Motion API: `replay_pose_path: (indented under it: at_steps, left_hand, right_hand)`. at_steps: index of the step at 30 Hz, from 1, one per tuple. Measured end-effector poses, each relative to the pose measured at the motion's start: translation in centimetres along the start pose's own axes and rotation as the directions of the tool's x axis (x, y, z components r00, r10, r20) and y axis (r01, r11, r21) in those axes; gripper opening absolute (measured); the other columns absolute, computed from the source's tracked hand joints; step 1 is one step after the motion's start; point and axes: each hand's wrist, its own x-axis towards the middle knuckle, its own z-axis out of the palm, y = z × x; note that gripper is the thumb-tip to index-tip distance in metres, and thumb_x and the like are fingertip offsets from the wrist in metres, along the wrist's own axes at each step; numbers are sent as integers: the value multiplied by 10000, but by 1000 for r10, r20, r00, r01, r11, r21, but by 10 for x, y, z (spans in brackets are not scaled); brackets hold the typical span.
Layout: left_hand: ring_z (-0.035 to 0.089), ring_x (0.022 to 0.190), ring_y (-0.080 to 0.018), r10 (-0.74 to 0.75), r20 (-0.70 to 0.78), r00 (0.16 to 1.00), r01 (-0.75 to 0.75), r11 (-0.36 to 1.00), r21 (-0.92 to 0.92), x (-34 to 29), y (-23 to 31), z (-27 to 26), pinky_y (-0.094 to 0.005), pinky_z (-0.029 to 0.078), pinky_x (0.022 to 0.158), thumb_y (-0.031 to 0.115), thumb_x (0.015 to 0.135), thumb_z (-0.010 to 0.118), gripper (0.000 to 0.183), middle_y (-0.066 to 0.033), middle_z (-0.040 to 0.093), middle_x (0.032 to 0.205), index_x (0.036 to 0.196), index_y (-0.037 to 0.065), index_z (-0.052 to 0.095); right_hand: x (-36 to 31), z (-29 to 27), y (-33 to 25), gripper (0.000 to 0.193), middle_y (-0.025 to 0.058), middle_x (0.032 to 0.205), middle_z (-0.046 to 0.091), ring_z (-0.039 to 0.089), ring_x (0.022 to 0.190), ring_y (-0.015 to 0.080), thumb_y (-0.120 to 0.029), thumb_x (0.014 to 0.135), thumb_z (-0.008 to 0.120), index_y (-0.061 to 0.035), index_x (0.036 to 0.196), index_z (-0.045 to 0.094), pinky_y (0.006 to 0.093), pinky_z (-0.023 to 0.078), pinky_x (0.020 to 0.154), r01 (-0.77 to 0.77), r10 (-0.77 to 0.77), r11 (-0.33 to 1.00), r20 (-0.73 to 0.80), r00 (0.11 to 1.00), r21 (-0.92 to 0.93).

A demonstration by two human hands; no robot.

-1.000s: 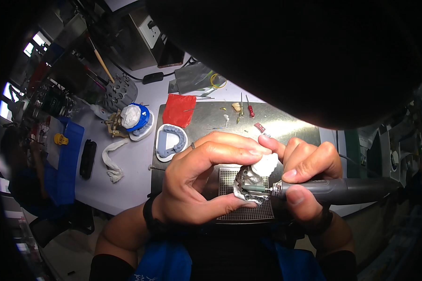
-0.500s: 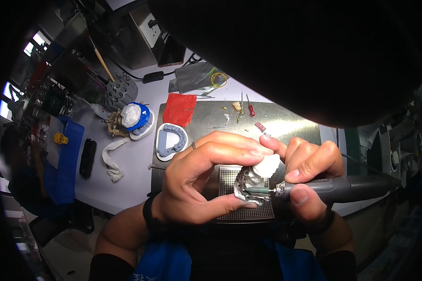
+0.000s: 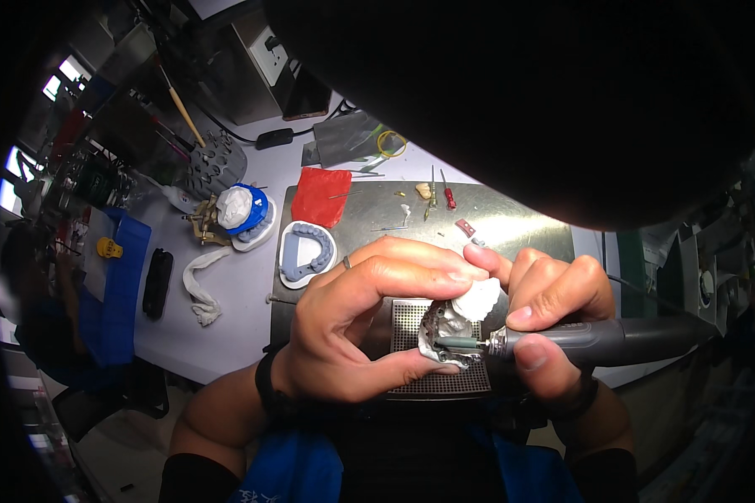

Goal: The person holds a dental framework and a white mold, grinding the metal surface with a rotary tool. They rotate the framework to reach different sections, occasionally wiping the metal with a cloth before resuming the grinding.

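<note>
While the left hand [image 3: 344, 314] pinches an arch-shaped piece [image 3: 455, 325] of dull metal and white material between curved fingers above and a thumb below, the right hand [image 3: 562, 293] grips a dark rotary handpiece [image 3: 621, 339], whose green tip [image 3: 460, 343] points into the hollow of the piece; whether the tip touches the inner wall cannot be told. The piece is up in front of the person's chest, over a perforated metal grille [image 3: 436, 386]. It looks small, light and stiff, probably brittle along its thin, ragged lower rim and likely slick where the metal is smooth, so the thicker white block and the outer curve seem the safer hold, fingertips away from the tip. Beyond the hands, a metal plate [image 3: 377, 201] lies on the white surface [image 3: 172, 344], bearing a red sheet [image 3: 327, 191], a grey dental model [image 3: 292, 256] on a white base and a red-handled driver [image 3: 450, 198]. To the left stand a brass-coloured articulator [image 3: 203, 228] with a blue-and-white cast and a grey tool holder [image 3: 216, 172], near a strip of white cloth [image 3: 197, 289] and a black case [image 3: 158, 283]. Farther left hangs or stands a blue bin [image 3: 126, 293], with bright windows [image 3: 10, 197] in a dim room.
</note>
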Motion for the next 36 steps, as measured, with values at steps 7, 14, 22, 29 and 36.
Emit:
replay_pose_path:
  at_steps: [7,14,22,29,36]
  left_hand:
    - [617,1205,-299,5,-1,1000,-5,1000,-2,3,2,1,-437,488,1062,75,808,848,509,-223,611,1245,1238,-36,599]
    - [619,1229,-304,-54,-48,997,51,996,-73,2,6,5,-418,462,1095,-56,757,800,523,-216,639,1259,1251,-44,626]
    - [612,1222,-296,-61,-19,998,61,998,2,1,4,4,-429,485,1083,20,755,865,555,-221,608,1252,1238,-39,596]
    - [613,1219,-295,-61,-31,998,61,998,-4,1,4,5,-426,487,1081,23,754,865,550,-223,612,1250,1232,-40,600]
    - [608,1223,-296,-82,-38,996,82,997,-5,0,5,5,-426,482,1083,37,763,863,552,-221,604,1256,1241,-44,598]
  right_hand:
    - [0,0,-1,232,29,731,572,544,702,120,5,816,727,-69,958,559,580,410,1159,4,-3,1000,26,1000,-26]
    - [-2,9,-3,309,5,704,489,462,697,117,-253,886,756,-111,945,487,578,428,1140,-44,38,996,-73,997,-73]
    - [-4,8,-4,291,0,707,484,458,699,116,-239,887,750,-125,955,491,592,450,1120,-33,19,991,-105,994,-130]
    - [-4,11,-5,286,0,713,488,461,700,118,-237,892,743,-127,967,489,596,450,1119,-14,-2,987,-94,996,-162]
    - [-5,8,-5,275,4,720,494,462,697,125,-207,898,730,-128,982,480,617,451,1112,0,-13,979,-59,998,-204]
